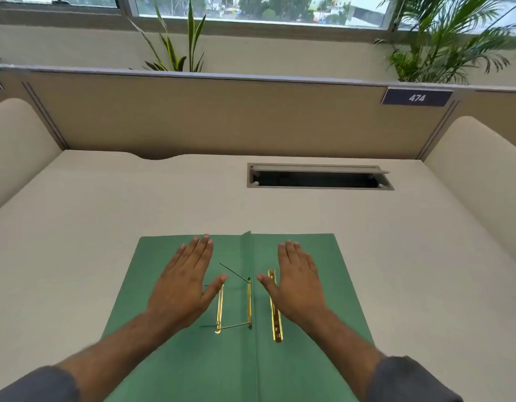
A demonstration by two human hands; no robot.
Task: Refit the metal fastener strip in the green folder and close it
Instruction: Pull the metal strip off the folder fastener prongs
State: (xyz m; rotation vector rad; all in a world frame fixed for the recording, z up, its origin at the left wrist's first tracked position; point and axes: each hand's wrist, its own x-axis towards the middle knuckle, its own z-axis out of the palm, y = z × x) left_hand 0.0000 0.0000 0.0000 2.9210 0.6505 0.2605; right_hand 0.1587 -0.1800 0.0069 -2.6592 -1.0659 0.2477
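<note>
At lower centre of the frame the green folder (303, 358) lies open and flat on the tabletop (135, 198), spine fold running up-down in the picture. We see three brass pieces on it, all with long axes parallel to the fold. One strip (249, 303) sits on the fold itself, with two thin prongs (233, 326) angling off toward the left page. A second strip (219, 310) lies on the left page, just left of the fold. A third, perforated strip (275, 310) lies loose on the right page, just right of the fold.

Left hand (181, 285): fingers spread, palm down over the left page, holding nothing; thumb tip just beside the upper end of the left-page strip. Right hand (297, 288): likewise flat and empty; thumb and palm edge just beside the perforated strip, partly covering its upper half. We cannot tell whether either palm presses the page or hovers.

Judgement: refit not yet begun. Each loose strip lies thumb-side of its nearer hand, so a short inward reach gets either. The piece must be lifted lengthwise-aligned with the fold strip and its holes brought over the prongs, which first need standing up. Risk: thin flat strip is hard to pinch off the page.
</note>
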